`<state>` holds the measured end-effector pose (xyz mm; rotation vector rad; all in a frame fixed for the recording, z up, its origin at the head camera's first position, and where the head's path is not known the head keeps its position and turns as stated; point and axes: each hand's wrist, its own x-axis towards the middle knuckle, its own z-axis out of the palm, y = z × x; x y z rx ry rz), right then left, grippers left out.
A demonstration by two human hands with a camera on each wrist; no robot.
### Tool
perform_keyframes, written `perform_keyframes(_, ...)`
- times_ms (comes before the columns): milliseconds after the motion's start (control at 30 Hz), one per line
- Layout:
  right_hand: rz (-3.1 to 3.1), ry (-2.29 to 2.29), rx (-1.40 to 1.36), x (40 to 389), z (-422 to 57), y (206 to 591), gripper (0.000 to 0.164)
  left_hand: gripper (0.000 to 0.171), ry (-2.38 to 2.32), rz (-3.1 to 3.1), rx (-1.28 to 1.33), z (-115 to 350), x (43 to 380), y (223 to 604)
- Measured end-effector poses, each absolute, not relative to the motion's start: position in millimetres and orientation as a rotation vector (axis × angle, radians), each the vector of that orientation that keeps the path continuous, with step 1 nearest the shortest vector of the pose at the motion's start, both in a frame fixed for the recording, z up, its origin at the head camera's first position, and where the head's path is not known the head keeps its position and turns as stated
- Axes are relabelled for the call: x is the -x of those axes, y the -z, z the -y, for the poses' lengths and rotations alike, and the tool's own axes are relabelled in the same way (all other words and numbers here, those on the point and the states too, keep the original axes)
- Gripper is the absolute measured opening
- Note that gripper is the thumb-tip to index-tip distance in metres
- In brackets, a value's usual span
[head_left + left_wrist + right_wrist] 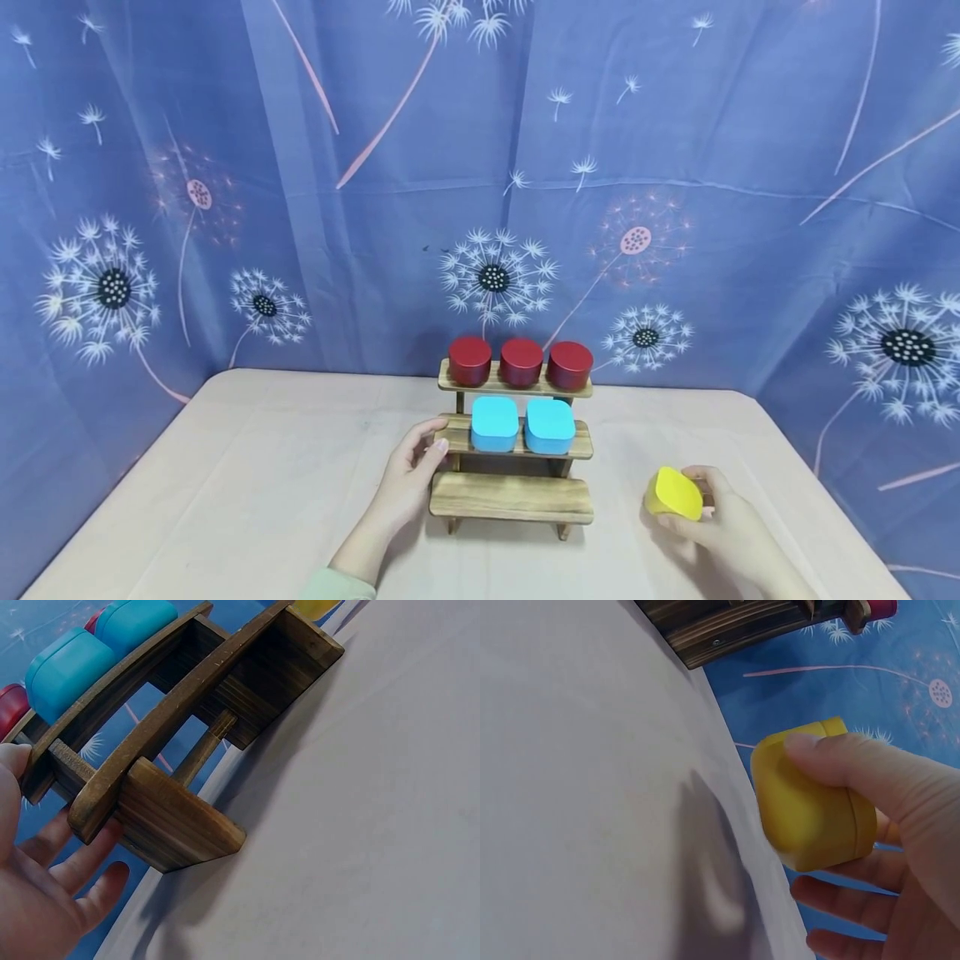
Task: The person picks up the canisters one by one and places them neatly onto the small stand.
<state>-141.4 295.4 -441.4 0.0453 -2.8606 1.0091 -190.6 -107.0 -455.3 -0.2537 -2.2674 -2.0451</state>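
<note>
A three-tier wooden stand (512, 498) stands on the table. My left hand (408, 479) holds the left end of its middle tier, thumb on top and fingers at the underside, as the left wrist view shows. Right of the stand, my right hand (727, 525) grips a yellow rounded-square box (675, 493) between thumb and fingers, tilted and above the table; its lid seam shows in the right wrist view. Two light-blue rounded-square boxes, one left (495, 425) and one right (550, 427), sit side by side on the middle tier. The bottom tier is bare.
Three round dark-red tins, left (470, 363), middle (521, 364) and right (570, 367), line the top tier. A pale cloth covers the table (247, 475). Behind it and at both sides hangs a blue curtain (360, 250) with dandelion prints.
</note>
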Motion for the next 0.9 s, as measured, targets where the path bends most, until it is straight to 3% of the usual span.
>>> perform_keyframes(900,2.703,-0.919,-0.104,141,-275,437,0.062,0.034,2.027,2.261,0.251,106,191,456)
